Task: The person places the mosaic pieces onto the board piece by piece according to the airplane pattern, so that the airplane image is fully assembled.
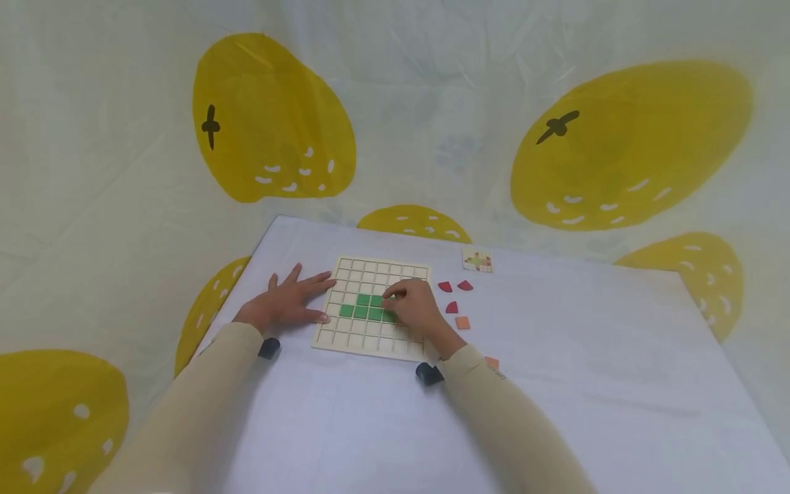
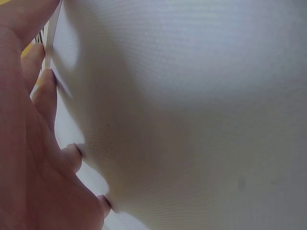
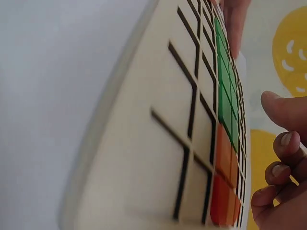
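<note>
A pale square grid board (image 1: 370, 346) lies on the white-covered table with several green square tiles (image 1: 361, 312) in its middle cells. My left hand (image 1: 286, 302) lies spread at the board's left side, its fingertips touching the edge. Over the board's right half hovers my right hand (image 1: 416, 309), fingers loosely bent near the green tiles and partly covering them. In the right wrist view, its thumb (image 3: 283, 112) and bent fingers (image 3: 278, 170) show nothing between them. Orange tiles (image 3: 224, 151) and a red piece (image 3: 220, 203) sit in the board beyond the green ones.
Right of the board lie red quarter-circle pieces (image 1: 452, 307), an orange tile (image 1: 463, 322) and another orange tile (image 1: 492, 363) partly behind the right sleeve. A small pattern card (image 1: 478, 260) lies at the back. Behind the table (image 1: 586, 357) hangs a fruit-printed cloth (image 1: 432, 103).
</note>
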The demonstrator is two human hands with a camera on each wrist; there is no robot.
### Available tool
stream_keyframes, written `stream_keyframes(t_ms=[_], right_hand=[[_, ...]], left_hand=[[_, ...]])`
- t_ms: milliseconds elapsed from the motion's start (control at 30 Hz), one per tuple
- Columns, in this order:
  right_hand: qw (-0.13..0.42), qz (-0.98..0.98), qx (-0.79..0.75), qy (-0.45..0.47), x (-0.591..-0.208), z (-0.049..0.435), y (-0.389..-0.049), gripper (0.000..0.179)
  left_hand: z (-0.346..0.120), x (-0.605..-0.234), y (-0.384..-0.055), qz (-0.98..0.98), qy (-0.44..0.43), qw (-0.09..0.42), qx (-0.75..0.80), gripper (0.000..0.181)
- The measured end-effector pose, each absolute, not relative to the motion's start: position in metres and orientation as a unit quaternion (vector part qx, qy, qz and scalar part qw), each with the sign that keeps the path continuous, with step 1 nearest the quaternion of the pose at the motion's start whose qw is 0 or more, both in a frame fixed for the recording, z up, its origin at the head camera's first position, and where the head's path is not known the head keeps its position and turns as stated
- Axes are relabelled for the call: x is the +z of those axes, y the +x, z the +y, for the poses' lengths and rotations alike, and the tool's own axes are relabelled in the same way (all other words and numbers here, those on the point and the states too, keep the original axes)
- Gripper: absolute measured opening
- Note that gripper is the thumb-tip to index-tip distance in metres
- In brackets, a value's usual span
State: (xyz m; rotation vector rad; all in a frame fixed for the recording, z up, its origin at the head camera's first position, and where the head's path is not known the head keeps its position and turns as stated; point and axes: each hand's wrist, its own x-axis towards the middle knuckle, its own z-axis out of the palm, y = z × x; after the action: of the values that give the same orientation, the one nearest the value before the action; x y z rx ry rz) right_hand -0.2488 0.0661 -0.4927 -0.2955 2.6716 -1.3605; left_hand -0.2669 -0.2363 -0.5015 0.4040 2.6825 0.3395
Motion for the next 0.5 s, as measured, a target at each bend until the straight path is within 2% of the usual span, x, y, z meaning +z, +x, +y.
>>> stream_keyframes(t_ms=[233,500], right_hand=[[0.07,0.895,-0.431,-0.089,-0.487,0.106,-0.26,0.015],[0.114,0.914,-0.388,-0.032,-0.48,0.155,-0.267,0.02]], left_hand=[[-0.236,-0.5,-0.265,0.961,0.142,0.202,0.123,0.089],[-0.236,-0.499,-0.266,0.961,0.14,0.209,0.117,0.09]])
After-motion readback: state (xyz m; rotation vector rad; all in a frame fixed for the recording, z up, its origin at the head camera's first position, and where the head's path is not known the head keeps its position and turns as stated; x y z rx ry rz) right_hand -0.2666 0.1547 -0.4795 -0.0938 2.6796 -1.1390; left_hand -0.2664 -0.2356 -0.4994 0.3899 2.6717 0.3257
